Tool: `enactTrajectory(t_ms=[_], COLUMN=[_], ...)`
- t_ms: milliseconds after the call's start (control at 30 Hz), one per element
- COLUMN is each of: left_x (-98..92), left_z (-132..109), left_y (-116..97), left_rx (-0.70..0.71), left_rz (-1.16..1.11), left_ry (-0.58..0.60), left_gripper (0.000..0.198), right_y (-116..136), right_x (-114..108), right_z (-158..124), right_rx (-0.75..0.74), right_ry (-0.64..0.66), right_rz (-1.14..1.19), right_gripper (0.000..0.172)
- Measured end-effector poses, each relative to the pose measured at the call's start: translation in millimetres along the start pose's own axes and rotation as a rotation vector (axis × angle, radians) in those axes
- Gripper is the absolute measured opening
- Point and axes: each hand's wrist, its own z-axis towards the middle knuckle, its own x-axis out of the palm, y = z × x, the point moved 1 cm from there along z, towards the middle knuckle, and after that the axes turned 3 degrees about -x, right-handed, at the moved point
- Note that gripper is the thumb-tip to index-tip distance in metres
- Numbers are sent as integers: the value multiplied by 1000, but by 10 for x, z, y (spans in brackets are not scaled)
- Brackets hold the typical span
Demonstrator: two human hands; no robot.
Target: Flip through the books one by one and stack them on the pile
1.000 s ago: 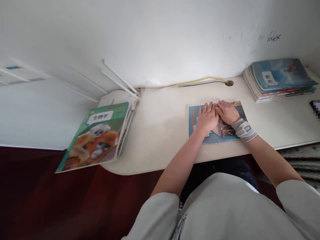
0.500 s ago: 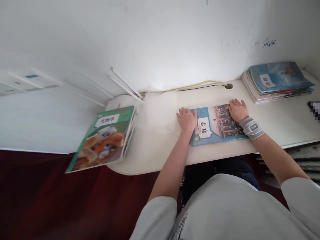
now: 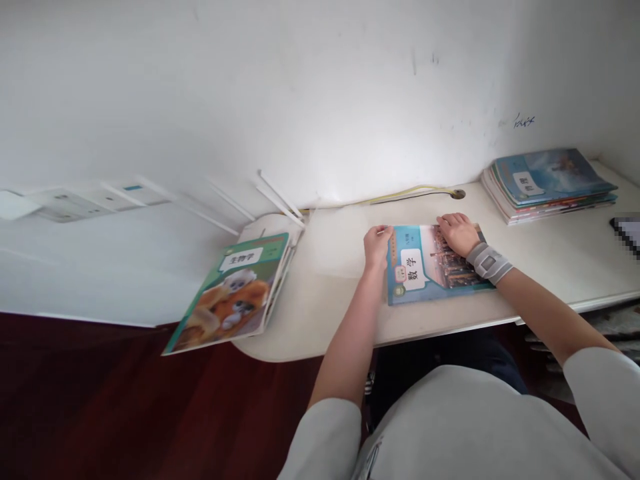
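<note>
Head view: the left hand (image 3: 377, 249), spread a moment ago, now curls in and appears to pinch the upper-left corner of the mathematics book (image 3: 431, 267), which lies on the desk (image 3: 545, 247); the right hand (image 3: 457, 234) (open, above a wristband (image 3: 492, 262)) rests on its cover, likely steadying it.

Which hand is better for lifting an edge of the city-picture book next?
Probably the left hand: its fingers curl right at the left edge of the city-picture book. The right hand lies flatter, on top of the cover.
</note>
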Motion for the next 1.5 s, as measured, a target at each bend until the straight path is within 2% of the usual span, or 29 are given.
enactTrajectory(t_ms=[67,133,233,300,400,500,667,767,967,1067,1133,1267,1433,1500], left_x=[-34,-90,-191,-253,-318,-341,-275,-210,-150,-124,-99,-57,-73,-88], left_z=[1,4,19,33,41,24,-1,1,-30,-43,-34,33,122,112], left_y=[-21,-49,-99,-124,-134,-106,-37,-27,-20,3,20,49,25,-30], left_rx=[-23,-27,7,28,35,39,7,-22,-75,-90,-97,-93,-55,-40], left_rz=[-104,-243,-338,-298,-266,-246,-251,-287,-359,-326,-271,-71,281,391], left_ry=[31,109,259,299,293,264,210,201,227,213,192,133,113,111], left_gripper=[39,50,44,33,26,24,22,25,34,35,34,31,24,16], right_y=[1,-10,-39,-59,-117,-262,-616,-754,-889,-892,-873,-851,-842,-807], right_x=[-26,-57,-111,-157,-248,-341,-403,-384,-270,-196,-143,-31,38,22], right_z=[20,33,47,53,32,-55,-244,-265,-281,-334,-344,-276,-160,-147], right_rx=[-2,-18,-83,-132,-177,-146,76,195,303,431,522,645,699,703], right_ry=[-15,-46,-104,-129,-144,-105,54,68,-47,-109,-89,20,87,100], right_rz=[39,72,107,116,103,61,53,291,1038,1199,1153,893,620,520], right_gripper=[39,39,42,42,43,46,45,47,45,47,46,37,18,14])
